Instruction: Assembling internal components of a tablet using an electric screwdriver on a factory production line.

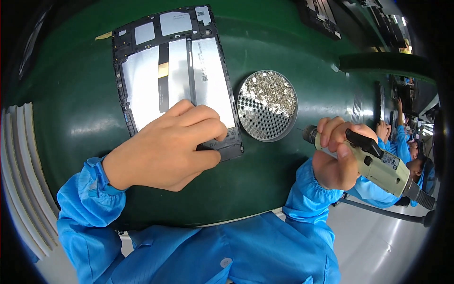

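An opened tablet [205,57] lies on the green mat, its black frame and silver battery panels facing up. My left hand [165,146] rests over its lower end, fingers bent and thumb close to the index finger. Whatever may be between those fingertips is hidden under the hand. In my right hand [343,151] is a pale green electric screwdriver [385,173] with a black lever; its thin bit points left, in the air. Between the tablet and the screwdriver sits a round tray [257,130] with a holed plate, small silver screws heaped over its far part.
Stacked pale sheets or trays [23,180] stand at the left edge. A dark device [324,16] lies at the far right of the green table [203,199]. Beyond a dark curved bar [385,64], other people in blue sleeves [403,146] work on the right.
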